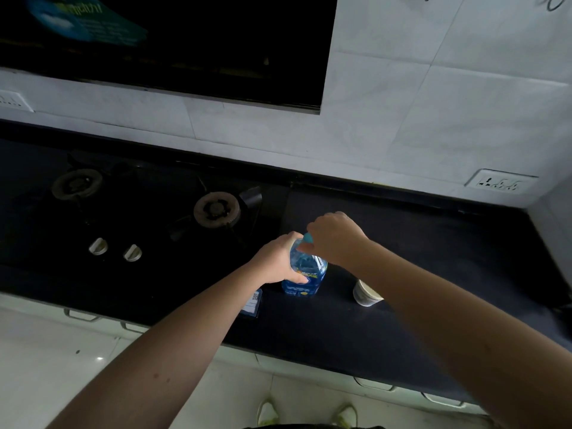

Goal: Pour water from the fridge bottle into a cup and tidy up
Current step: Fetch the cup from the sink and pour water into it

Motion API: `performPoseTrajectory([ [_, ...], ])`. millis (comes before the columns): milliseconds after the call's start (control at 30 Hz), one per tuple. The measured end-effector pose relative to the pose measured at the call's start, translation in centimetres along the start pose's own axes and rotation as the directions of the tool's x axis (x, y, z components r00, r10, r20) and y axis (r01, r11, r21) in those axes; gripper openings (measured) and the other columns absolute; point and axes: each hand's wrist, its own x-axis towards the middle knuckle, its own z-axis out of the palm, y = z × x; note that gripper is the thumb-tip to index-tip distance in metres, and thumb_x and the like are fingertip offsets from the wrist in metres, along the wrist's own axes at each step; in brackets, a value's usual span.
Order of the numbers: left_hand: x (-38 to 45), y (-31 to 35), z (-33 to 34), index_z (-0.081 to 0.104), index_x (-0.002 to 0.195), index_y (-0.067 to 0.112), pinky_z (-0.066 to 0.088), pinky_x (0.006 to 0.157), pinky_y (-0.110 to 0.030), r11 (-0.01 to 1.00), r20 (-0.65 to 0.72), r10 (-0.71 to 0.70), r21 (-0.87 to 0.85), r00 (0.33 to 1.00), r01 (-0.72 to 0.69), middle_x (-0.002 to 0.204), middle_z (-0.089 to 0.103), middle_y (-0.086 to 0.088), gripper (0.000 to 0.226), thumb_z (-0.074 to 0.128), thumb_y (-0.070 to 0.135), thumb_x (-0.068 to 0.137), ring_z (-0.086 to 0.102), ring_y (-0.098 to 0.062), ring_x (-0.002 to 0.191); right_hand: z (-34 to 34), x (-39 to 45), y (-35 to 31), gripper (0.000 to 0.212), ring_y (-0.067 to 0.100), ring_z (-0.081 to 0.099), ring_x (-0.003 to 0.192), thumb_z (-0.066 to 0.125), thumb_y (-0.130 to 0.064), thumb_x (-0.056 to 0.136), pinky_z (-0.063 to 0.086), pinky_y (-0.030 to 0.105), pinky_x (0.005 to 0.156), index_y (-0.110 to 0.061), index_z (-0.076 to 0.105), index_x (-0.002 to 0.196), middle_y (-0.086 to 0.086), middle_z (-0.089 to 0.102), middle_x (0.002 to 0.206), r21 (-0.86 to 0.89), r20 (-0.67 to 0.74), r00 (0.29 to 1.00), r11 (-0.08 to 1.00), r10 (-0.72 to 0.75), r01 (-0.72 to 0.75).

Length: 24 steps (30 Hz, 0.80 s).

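Blue water bottle (305, 275) upright on the dark desk (402, 320), just right of the gas stove (139, 212). Left hand (280, 261) wraps the bottle's shoulder, grip holding it. Right hand (335, 236) curled over the cap (307, 237), grip pinching it. Paper cup (365, 294) stands near the bottle's right, partly hidden by the right forearm.

A left hand (278, 261) grips a clear blue plastic water bottle (305, 275) upright on a dark desk (402, 320), the right hand (335, 236) pinching its blue cap (308, 237), a white paper cup (365, 294) nearby beside a black gas hob (139, 212).
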Motion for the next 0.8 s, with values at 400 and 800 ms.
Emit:
performPoseTrajectory([
  [400,0.2,-0.3,0.1,0.035,0.139,0.030,0.050,0.094,-0.035,0.998,0.016,0.042,0.036,0.999,-0.043,0.134,0.051,0.009,0.097,0.089,0.048,0.061,0.057,-0.015,0.114,-0.2,-1.1,-1.4,0.029,0.025,0.062,0.102,0.056,-0.018,0.096,0.045,0.032,0.076,-0.012,0.052,0.124,0.005,0.063,0.113,0.022,0.002,1.000,1.000,0.011,-0.011],
  [800,-0.1,-0.1,0.2,0.039,0.134,0.031,0.043,0.096,-0.028,0.999,0.026,-0.021,-0.040,0.999,0.022,0.132,0.047,0.011,0.084,0.090,0.037,0.067,0.051,-0.010,0.117,0.7,-1.5,-0.9,0.058,0.018,0.048,0.054,0.035,-0.063,0.096,0.036,0.028,0.050,-0.014,0.056,0.075,0.000,0.046,0.060,0.264,-0.048,0.959,0.930,0.279,-0.258],
])
